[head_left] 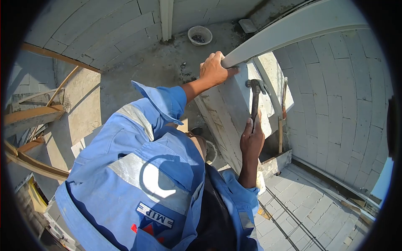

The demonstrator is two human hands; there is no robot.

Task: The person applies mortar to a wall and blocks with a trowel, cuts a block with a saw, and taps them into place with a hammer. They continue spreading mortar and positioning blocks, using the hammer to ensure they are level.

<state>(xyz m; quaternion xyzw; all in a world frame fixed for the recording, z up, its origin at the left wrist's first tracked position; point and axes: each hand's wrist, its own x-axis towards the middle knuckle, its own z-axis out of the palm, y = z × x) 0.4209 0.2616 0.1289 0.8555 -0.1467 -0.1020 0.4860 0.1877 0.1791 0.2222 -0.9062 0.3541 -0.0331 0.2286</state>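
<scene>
My left hand (214, 70) is closed around the lower end of a long pale beam (289, 31), its thumb stretched toward the top of a white block (240, 85). In my right hand (252, 140) is a hammer (255, 100), gripped by its dark handle. The hammer's head lies over the sunlit block top, right of my left hand; whether it touches the block I cannot tell. The block sits at the end of a pale block wall (222, 108).
A white bucket (199, 36) with dark contents stands on the concrete floor. Wooden beams (35, 115) cross the left side. A block wall (335, 96) rises at the right, near an upright tool (284, 98). Steel bars (289, 217) lie at the lower right.
</scene>
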